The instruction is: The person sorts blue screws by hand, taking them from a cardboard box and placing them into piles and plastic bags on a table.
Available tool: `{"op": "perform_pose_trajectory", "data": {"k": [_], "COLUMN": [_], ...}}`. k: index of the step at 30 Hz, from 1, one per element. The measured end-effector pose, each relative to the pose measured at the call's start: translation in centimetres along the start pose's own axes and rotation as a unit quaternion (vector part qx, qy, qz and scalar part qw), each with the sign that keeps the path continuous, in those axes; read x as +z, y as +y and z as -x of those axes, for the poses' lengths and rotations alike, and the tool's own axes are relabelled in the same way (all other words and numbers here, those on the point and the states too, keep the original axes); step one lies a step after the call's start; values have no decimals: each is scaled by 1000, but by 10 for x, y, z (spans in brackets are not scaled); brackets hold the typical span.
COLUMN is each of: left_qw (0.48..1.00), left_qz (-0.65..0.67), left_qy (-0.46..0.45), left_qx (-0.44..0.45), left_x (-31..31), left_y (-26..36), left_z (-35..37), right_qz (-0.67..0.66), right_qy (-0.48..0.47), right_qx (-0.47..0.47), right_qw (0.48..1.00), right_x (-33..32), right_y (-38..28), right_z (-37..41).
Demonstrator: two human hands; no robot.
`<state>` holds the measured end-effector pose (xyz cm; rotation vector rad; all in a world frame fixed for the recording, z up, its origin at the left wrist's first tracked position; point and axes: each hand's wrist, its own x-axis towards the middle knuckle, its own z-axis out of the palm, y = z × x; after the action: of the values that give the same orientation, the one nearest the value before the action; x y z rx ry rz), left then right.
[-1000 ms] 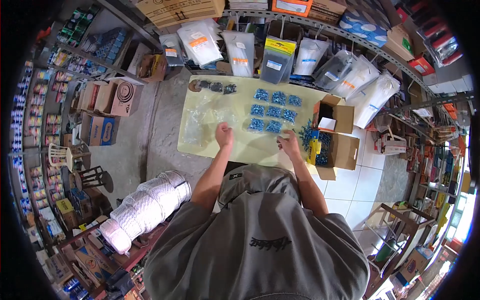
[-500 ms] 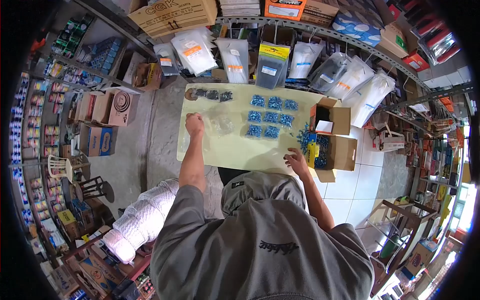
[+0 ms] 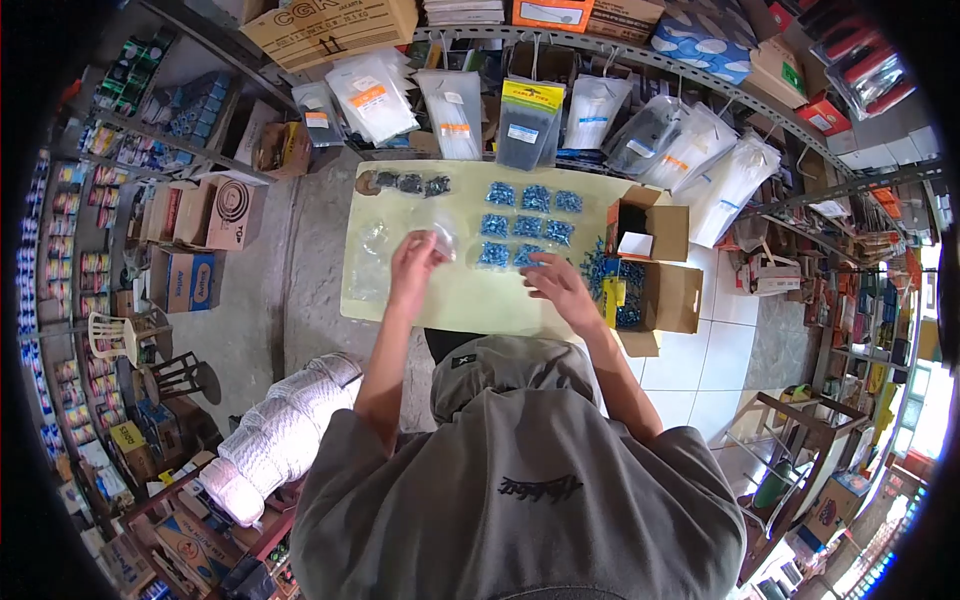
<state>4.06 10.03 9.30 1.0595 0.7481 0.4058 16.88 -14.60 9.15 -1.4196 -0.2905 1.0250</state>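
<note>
My left hand (image 3: 415,265) is over the middle-left of the pale yellow table (image 3: 390,302), its fingers pinched on a clear plastic bag (image 3: 443,240). More clear bags (image 3: 370,250) lie flat to its left. My right hand (image 3: 560,290) hangs over the table's near side with fingers apart and nothing in them. Just beyond its fingertips, rows of small bags filled with blue pieces (image 3: 527,225) rest on the table. To its right, loose blue pieces (image 3: 594,262) lie beside an open cardboard box (image 3: 672,297) holding more of them.
Behind that box stands another open box (image 3: 660,222) with dark contents. Bags of black pieces (image 3: 410,183) lie at the far left of the table. Packs of cable ties (image 3: 530,130) hang from the shelf rail behind. A wrapped white roll (image 3: 285,430) stands at the left.
My left hand has moved right from the table's left edge and now has a clear bag. My right hand has moved up and left, toward the filled blue bags.
</note>
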Motion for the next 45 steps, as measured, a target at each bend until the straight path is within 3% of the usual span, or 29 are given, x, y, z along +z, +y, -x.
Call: {"op": "perform_pose_trajectory", "data": {"k": [2, 6, 10, 14, 18, 24, 27, 33, 35, 39, 45], "left_qw": [997, 980, 958, 946, 950, 942, 947, 931, 932, 930, 904], "left_qz": [61, 112, 156, 173, 151, 131, 114, 105, 4, -2, 103], "left_qy": [-37, -140, -207, -243, -228, -252, -246, -229, -281, -299, -328], "left_qx": [-33, -88, -121, -130, -153, -176, -172, -266, -229, -212, -253], "left_x": [25, 58, 65, 64, 71, 68, 77, 78, 69, 71, 64], "left_y": [-6, -16, -24, -22, -11, -12, 6, 14, 2, 10, -9], "left_z": [21, 49, 57, 58, 61, 58, 65, 60, 54, 60, 64], "right_qz": [-85, -150, -105, -77, -108, -27, -52, 34, 44, 77, 22], "right_qy": [-49, -48, -78, -48, -42, -38, -14, -61, -59, -32, -58], "right_qx": [-16, -10, -49, -50, 7, -45, -64, -54, -42, -60, -49], "right_qw": [995, 987, 990, 995, 993, 998, 996, 996, 996, 995, 997], "right_x": [18, 33, 23, 10, 11, 5, 6, -3, -5, 0, -2], "right_y": [-26, -45, -35, -26, -43, -48, -51, -63, -63, -68, -57], "right_z": [5, 11, 11, 15, 29, 34, 39, 47, 49, 55, 55]}}
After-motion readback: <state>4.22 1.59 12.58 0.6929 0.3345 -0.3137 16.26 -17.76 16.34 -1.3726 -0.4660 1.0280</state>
